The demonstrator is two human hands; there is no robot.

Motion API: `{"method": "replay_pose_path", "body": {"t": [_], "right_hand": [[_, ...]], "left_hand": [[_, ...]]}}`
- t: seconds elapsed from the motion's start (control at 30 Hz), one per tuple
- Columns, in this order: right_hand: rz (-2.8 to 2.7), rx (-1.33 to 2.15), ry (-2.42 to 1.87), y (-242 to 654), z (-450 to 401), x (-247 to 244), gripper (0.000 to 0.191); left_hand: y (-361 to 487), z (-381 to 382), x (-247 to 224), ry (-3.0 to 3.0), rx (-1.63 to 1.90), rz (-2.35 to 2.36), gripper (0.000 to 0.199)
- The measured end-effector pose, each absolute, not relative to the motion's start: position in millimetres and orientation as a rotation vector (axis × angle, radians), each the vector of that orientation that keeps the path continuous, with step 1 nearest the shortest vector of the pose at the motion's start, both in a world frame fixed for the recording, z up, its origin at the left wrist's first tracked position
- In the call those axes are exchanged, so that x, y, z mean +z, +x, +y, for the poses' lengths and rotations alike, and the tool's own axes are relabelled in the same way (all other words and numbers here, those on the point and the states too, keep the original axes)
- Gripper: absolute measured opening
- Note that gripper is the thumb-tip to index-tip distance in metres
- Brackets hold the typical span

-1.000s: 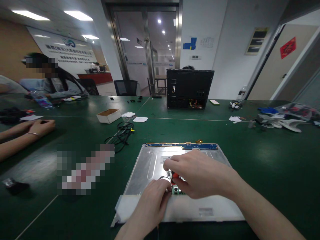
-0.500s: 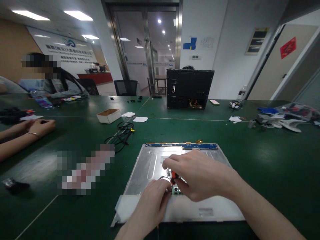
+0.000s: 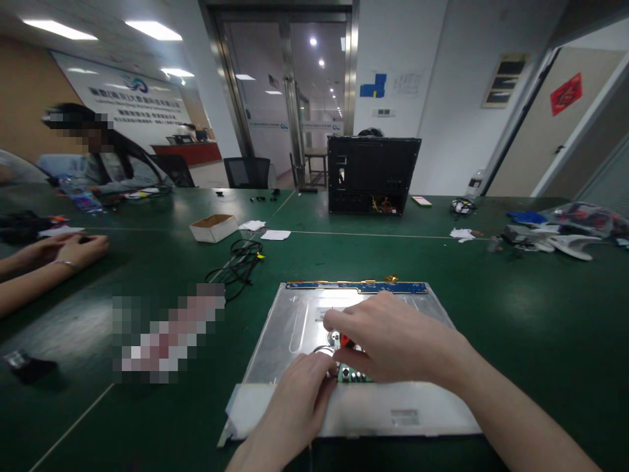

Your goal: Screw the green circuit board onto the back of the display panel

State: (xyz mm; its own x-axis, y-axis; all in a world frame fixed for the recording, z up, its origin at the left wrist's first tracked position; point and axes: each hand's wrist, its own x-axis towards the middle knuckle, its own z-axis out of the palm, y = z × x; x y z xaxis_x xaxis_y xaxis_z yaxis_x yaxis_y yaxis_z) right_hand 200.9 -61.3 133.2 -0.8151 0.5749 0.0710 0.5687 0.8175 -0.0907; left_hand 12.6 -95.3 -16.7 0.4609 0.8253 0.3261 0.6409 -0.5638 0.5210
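At the lower centre of the frame, a red-handled screwdriver is pinched by the right hand over a small green circuit board, which is steadied by the curled fingers of the left hand and not yet lifted off the metal panel.

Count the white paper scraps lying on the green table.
3: one beside the cardboard box, one just right of it, one far right. More may hide among the clutter.

Office workbench under ceiling panels, wide-angle view

Fluorescent ceiling panels and corridor downlights light the room evenly; the green table stays dim, with soft sheen at left and right. The metal panel shows mild glare. Door frames bow at the edges, and pixelated patches mask a face and a tabletop area.
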Motion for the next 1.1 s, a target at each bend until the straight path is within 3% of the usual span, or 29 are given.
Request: {"method": "replay_pose_path", "body": {"t": [0.37, 1.1], "right_hand": [[-2.888, 0.118, -0.882, 200.5, -60.6, 130.9, 0.025], [-2.91, 0.112, -0.911, 201.1, -61.3, 131.8, 0.019]], "left_hand": [[12.6, -94.2, -16.6, 2.397, 0.811, 1.222, 0.018], [11.3, -95.1, -20.5, 2.4, 0.787, 1.244, 0.015]]}}
